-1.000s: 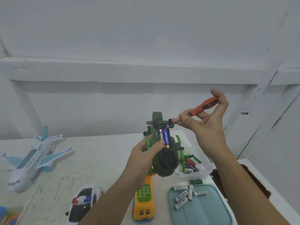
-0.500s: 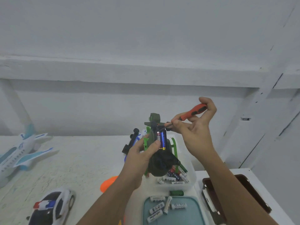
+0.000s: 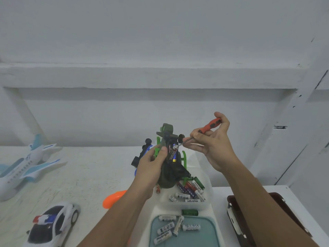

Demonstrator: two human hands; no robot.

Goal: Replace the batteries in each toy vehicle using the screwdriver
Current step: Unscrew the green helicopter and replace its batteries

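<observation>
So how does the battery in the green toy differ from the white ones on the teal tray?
The toy battery is dark with a blue end; the tray batteries are white with black print. The toy battery stands nearly upright in the green toy held by the left hand; the tray batteries lie flat and loose. The right hand's screwdriver tip is at the toy battery's top; nothing touches the tray batteries. Both are small cylinders.
</observation>
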